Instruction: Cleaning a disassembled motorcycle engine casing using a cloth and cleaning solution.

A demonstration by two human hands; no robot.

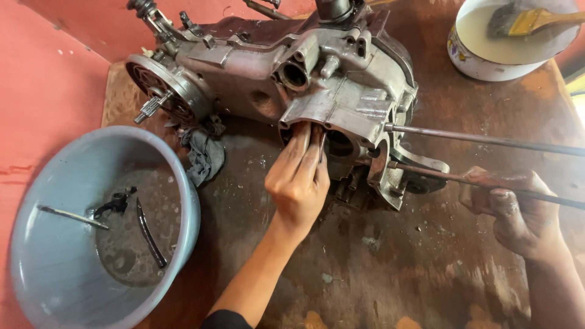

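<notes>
The engine case (pixel 329 91) lies across the far edge of the workbench (pixel 426 256), its long axis running left to right. Your left hand (pixel 298 180), the nearer one, presses straight fingers into an opening on its near face, gripping nothing. Your right hand (pixel 512 210) closes around a long rod (pixel 487 176) projecting rightward. A grey basin (pixel 36 244) sits at the left edge.

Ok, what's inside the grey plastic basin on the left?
In the grey basin: a thin metal rod, a small black fitting and a dark curved strip, lying on a grimy, wet-looking bottom. The near wall hides part of the floor.
</notes>
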